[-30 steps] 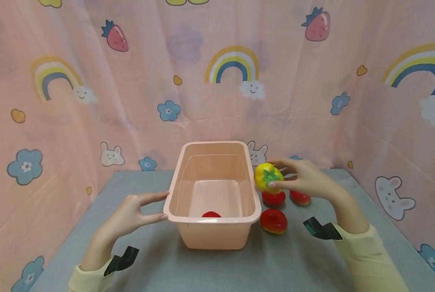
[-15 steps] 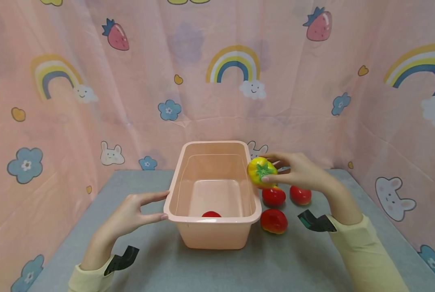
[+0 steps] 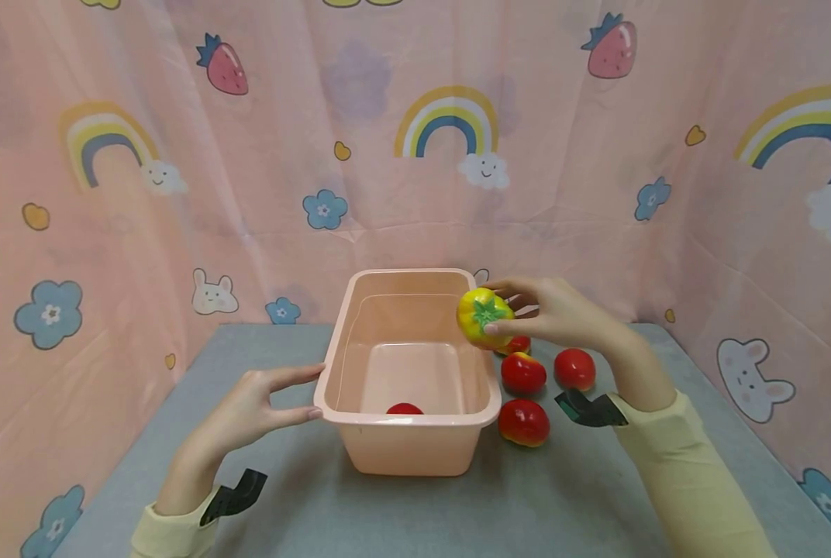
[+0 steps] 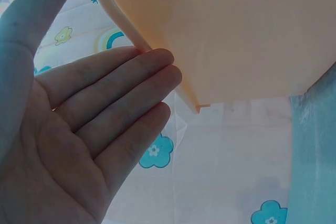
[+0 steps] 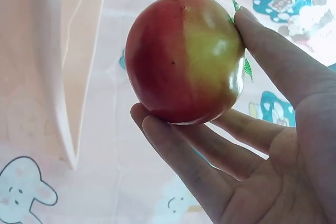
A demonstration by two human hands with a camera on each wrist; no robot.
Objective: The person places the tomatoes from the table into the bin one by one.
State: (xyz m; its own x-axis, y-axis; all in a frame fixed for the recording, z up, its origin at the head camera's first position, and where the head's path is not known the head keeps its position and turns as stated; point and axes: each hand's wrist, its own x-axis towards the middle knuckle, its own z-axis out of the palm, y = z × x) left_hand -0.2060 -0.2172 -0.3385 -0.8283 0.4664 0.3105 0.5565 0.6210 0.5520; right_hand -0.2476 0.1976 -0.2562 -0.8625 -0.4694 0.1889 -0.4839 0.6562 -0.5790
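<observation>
My right hand (image 3: 555, 310) holds a round toy fruit (image 3: 477, 314) with a green leafy top between thumb and fingers. It is yellow in the head view; the right wrist view shows a red half. The fruit is over the right rim of a pale pink plastic tub (image 3: 408, 449). On the tub's left, my left hand (image 3: 251, 407) touches the rim with thumb and fingertips. In the left wrist view its fingers (image 4: 121, 93) are extended against the rim's outside. Inside the tub a red fruit (image 3: 405, 408) shows partly above the front rim.
Several red toy fruits lie on the grey table (image 3: 283, 496) right of the tub: a front one (image 3: 523, 423), a middle one (image 3: 523, 373), a right one (image 3: 575, 369), and a back one (image 3: 518, 346) partly hidden. A patterned pink curtain (image 3: 262, 194) surrounds the table.
My right hand has moved left and up with the toy fruit, from beside the tub to over its right rim. The back red fruit has come into view. My left hand stays put.
</observation>
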